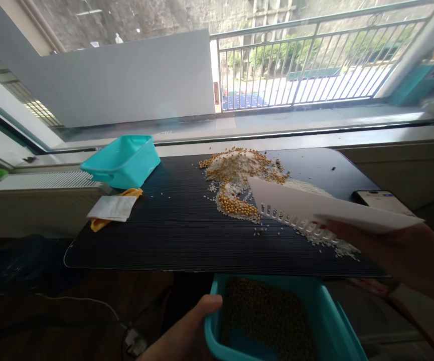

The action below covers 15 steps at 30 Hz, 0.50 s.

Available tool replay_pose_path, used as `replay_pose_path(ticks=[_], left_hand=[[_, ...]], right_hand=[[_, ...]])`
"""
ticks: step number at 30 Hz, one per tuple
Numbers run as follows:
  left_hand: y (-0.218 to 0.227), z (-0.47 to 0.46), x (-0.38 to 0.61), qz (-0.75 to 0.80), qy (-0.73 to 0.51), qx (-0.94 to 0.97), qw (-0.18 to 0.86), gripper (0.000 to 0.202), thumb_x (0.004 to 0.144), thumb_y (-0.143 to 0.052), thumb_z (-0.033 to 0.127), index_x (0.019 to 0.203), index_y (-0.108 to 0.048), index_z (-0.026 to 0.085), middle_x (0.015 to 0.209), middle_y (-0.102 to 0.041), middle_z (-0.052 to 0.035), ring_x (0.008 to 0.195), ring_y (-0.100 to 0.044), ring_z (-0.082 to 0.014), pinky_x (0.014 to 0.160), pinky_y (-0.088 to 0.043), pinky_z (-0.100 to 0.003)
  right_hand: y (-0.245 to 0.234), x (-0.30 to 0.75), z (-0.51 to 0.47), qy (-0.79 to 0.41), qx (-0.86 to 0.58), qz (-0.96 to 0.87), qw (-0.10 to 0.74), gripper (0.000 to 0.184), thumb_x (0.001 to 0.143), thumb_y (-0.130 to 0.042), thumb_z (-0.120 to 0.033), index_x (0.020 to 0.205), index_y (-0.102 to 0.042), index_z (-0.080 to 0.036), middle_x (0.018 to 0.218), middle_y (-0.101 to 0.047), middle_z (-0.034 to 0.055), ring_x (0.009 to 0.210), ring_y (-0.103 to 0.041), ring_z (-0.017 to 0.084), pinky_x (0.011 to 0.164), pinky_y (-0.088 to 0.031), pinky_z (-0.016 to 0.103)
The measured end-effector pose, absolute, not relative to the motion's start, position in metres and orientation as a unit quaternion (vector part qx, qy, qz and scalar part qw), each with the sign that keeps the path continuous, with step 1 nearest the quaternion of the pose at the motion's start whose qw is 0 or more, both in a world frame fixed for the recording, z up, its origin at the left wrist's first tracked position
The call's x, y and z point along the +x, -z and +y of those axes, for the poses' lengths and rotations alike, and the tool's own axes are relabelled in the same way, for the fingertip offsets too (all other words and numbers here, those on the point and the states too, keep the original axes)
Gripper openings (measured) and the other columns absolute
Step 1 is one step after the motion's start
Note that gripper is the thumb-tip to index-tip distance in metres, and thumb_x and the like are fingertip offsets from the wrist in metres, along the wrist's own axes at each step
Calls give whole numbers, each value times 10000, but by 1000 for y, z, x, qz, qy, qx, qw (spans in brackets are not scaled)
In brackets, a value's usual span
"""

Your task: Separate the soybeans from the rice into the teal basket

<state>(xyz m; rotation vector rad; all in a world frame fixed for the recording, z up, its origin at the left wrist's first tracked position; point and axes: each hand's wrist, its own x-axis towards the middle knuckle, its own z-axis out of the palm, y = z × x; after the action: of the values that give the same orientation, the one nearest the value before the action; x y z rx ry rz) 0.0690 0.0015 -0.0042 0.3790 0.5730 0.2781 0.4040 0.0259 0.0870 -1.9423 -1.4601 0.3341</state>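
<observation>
My left hand (190, 323) grips the left rim of a teal plastic bin (339, 326), its thumb over the edge. Dark-looking beans (265, 311) cover much of the bin's bottom; it sits below the table's front edge. In my right hand (393, 253) is a white plastic sheet with a row of slots along its lower edge (314, 200). Its far tip stands at a mixed heap of white rice (235, 163) and yellow soybeans (235, 205) on the dark table (182, 230). More rice lies under and behind the sheet, partly hidden.
A second teal bin (136, 165) stands at the table's back left. In front of it lie a white folded paper (112, 207) and a yellow cloth (98, 224). A phone (382, 199) rests at the right edge. Behind the table runs a window sill (186, 148).
</observation>
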Motion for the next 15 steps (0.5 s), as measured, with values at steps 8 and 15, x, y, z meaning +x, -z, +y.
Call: replay_pose_path(ticks=[8, 15], left_hand=[[6, 2, 59, 308, -135, 167, 927, 595, 827, -547, 562, 1257, -616, 156, 1191, -703, -104, 1257, -547, -315, 1123, -296, -449], [3, -3, 48, 296, -180, 162, 924, 519, 892, -493, 488, 1275, -607, 157, 1254, -678, -86, 1311, -505, -270, 1171, -228, -402]], right_hand=[[-78, 378, 66, -159, -674, -613, 381, 373, 686, -634, -554, 823, -762, -232, 803, -749, 30, 666, -669, 199, 543, -557, 301], [-75, 377, 54, -183, -669, -605, 391, 377, 641, -701, -569, 821, -771, -245, 811, -754, 27, 737, -703, 246, 733, -610, 412]])
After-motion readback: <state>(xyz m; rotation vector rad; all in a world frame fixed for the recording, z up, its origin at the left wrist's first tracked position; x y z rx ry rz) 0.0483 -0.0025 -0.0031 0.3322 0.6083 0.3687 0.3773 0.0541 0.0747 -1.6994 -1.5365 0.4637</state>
